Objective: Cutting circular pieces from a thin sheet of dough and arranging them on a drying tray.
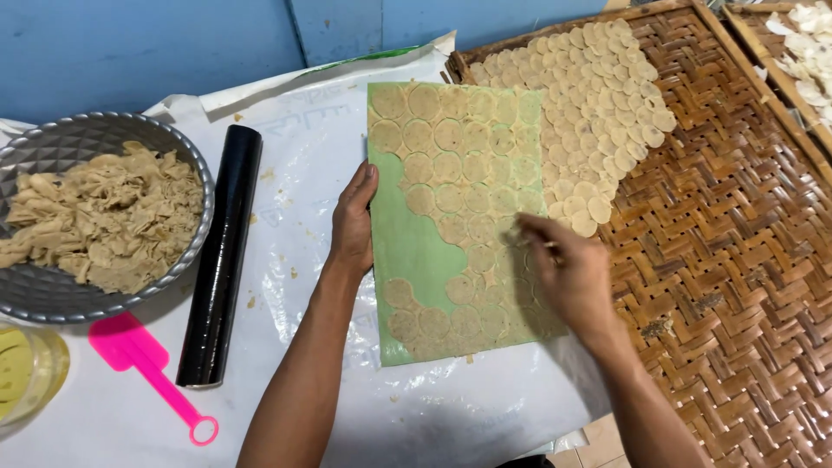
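A green board (407,251) lies on a white plastic sheet and carries several thin round dough discs (464,165). My left hand (354,221) rests flat against the board's left edge, fingers together. My right hand (568,269) hovers blurred over the board's right side, fingertips pinched at a disc near the edge. To the right lies a woven bamboo tray (728,260) with several pale dough discs (598,95) laid overlapping in its upper left part.
A black rolling pin (221,251) lies left of the board. Further left stand a grey metal bowl (186,152) of dough scraps, a pink spatula (147,368) and a glass jar of yellow liquid (26,373). A second tray (802,52) shows at top right.
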